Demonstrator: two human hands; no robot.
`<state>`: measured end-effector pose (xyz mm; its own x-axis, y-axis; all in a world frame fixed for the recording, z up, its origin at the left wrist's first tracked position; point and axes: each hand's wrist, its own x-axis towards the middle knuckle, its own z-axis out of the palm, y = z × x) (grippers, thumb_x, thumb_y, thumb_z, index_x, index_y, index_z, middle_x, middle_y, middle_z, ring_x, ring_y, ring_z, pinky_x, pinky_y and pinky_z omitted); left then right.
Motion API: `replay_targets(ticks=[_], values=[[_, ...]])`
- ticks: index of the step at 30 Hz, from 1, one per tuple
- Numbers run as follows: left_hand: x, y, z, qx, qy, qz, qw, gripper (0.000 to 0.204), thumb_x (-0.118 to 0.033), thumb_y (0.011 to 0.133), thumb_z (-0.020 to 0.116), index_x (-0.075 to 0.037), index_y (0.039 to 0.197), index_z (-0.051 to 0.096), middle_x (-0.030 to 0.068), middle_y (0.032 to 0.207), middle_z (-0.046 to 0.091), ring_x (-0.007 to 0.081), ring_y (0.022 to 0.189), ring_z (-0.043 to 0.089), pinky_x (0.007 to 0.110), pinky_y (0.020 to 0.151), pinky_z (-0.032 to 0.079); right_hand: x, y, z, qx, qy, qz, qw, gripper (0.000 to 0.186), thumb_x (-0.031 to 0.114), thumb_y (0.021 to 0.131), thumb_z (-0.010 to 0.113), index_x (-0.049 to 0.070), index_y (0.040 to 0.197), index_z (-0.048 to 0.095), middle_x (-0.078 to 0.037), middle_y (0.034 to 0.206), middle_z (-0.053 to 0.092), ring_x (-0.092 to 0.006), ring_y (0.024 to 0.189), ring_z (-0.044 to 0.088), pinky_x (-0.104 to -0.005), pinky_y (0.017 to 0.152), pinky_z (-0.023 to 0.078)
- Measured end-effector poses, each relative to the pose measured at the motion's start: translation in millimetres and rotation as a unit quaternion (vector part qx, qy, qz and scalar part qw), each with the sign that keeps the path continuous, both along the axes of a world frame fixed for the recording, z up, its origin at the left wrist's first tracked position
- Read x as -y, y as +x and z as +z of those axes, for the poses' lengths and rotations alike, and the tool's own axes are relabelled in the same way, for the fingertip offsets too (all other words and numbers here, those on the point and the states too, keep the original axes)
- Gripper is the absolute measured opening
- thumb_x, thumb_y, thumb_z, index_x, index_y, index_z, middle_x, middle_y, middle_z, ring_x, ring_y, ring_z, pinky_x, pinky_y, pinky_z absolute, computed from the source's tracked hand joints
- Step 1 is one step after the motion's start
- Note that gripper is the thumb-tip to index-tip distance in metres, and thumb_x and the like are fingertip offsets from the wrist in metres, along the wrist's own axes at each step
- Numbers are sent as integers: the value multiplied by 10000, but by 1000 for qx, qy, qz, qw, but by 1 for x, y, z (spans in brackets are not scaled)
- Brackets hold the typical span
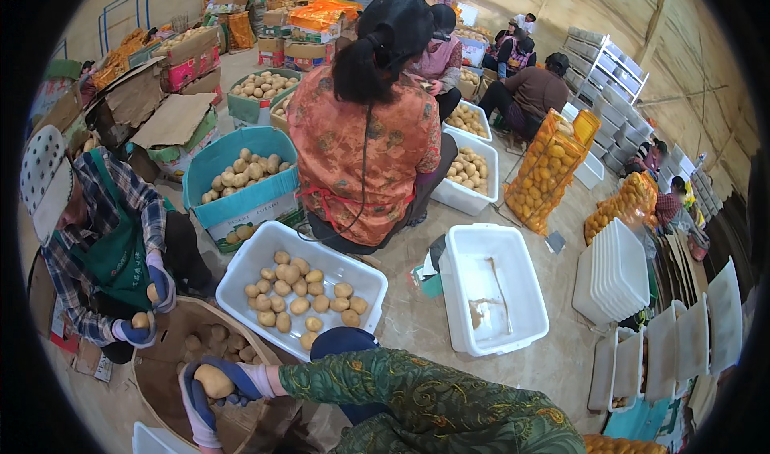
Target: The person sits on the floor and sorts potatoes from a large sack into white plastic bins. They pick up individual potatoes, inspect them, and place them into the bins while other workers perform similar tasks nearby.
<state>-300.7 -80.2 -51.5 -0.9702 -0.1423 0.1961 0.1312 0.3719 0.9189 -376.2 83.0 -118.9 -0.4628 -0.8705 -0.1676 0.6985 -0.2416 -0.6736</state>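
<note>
Over a round brown bin [148,358] at the lower left, both my hands, in blue-and-white work gloves, close around one large potato [214,380]. My left hand [195,404] presses against its left side, its fingers curled. From the right, under a green patterned sleeve, my right hand [250,379] grips the other side; part of its fingers is hidden. Several loose potatoes [216,340] lie inside the bin below. Just beyond it stands a white plastic tub [365,276] with several potatoes spread over its floor.
Across the bin a co-worker in a green apron [112,237] holds potatoes in gloved hands. Another person in an orange top [361,157] sits ahead. A white tub [529,293] holding a thin stick, stacked tubs [613,273] and a mesh potato sack [545,173] stand rightward.
</note>
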Motion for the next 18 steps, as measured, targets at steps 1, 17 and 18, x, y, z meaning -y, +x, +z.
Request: replay_targets(ticks=[1, 17, 18], values=[[-9, 5, 3, 32, 36, 1, 999, 440, -361, 1057, 526, 9, 1284, 596, 153, 1227, 622, 230, 1091, 598, 354, 951, 480, 1, 1, -1, -80, -7, -13, 997, 656, 736, 986, 486, 117, 1048, 693, -23, 753, 667, -102, 520, 555, -238, 436, 388], [-7, 11, 7, 27, -291, 57, 955, 396, -334, 1063, 495, 0, 1174, 674, 233, 961, 676, 373, 872, 646, 438, 806, 493, -6, 5, 4, -65, 3, 63, 996, 633, 764, 953, 514, 182, 1132, 685, 13, 810, 635, -106, 584, 558, -227, 503, 404], [-3, 9, 4, 42, -264, 42, 963, 381, -321, 1066, 490, -4, 1153, 682, 231, 935, 670, 362, 853, 644, 437, 790, 490, -11, 4, 10, -42, 20, 83, 995, 606, 745, 960, 524, 188, 1138, 683, 16, 808, 632, -104, 579, 550, -226, 502, 400]])
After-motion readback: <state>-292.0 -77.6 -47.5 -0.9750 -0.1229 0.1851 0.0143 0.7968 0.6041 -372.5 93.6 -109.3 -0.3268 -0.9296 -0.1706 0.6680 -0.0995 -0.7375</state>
